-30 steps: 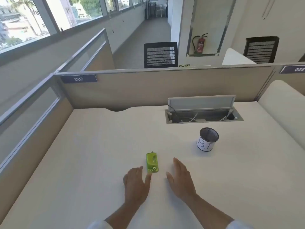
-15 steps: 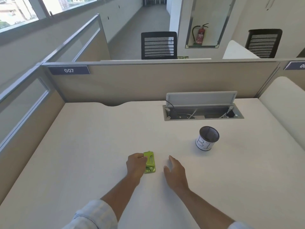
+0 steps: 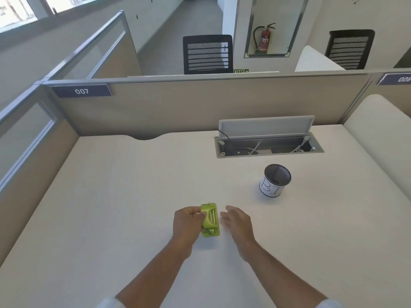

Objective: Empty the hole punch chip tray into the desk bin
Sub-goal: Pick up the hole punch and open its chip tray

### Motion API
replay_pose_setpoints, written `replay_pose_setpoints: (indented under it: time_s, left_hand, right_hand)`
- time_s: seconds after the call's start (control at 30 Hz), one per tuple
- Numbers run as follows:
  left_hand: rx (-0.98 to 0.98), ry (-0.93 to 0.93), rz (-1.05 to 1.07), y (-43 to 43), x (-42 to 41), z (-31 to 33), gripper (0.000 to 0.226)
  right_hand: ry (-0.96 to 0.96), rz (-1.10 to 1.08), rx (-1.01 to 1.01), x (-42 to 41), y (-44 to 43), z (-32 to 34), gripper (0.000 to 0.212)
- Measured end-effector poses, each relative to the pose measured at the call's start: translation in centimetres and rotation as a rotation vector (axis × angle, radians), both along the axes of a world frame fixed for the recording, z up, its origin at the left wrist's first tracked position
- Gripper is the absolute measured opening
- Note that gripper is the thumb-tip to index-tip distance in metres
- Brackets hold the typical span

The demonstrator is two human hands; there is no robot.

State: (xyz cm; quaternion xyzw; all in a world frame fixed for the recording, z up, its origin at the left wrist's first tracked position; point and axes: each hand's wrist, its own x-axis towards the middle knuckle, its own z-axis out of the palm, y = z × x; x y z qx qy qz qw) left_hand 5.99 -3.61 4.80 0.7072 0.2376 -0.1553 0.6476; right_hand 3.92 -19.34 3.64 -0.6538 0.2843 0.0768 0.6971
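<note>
A small lime-green hole punch (image 3: 210,219) lies on the white desk (image 3: 124,196) near the front middle. My left hand (image 3: 187,223) grips its left side, fingers curled over the top. Just right of the punch my right hand (image 3: 238,221) hovers with fingers apart, holding nothing and not touching it. The desk bin (image 3: 275,180), a small black mesh cup with a white paper label, stands upright further back and to the right, about a hand's length beyond my right hand. The chip tray under the punch is hidden.
An open cable hatch (image 3: 269,138) with wires is sunk into the desk behind the bin. Beige partition walls (image 3: 178,103) close off the back and left. A padded divider (image 3: 382,134) rises on the right.
My left hand went from lying flat beside the punch to closing on its left side and tilting it. My right hand stayed open to the right.
</note>
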Motion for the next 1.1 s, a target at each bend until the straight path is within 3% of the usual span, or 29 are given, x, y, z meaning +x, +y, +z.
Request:
replay_pose_setpoints:
  time_s: [0.17,0.33,0.7,1.1]
  left_hand:
    - [-0.074,-0.048,-0.044,-1.2,-3.4,3.2,0.016]
    - [-0.081,-0.068,-0.085,-2.2,-6.0,4.9,0.019]
    - [-0.050,-0.071,-0.177,-2.9,-8.5,6.6,0.021]
    - [-0.011,-0.101,-0.242,-4.0,-9.2,7.7,0.026]
  right_hand:
    - [0.111,0.071,0.451,-1.6,-0.2,1.3,0.061]
    - [0.107,0.096,0.719,-3.4,-0.2,1.2,0.068]
    - [0.089,0.094,0.792,-5.5,-0.7,1.5,0.077]
    - [0.064,0.101,0.837,-6.0,-1.4,2.2,0.069]
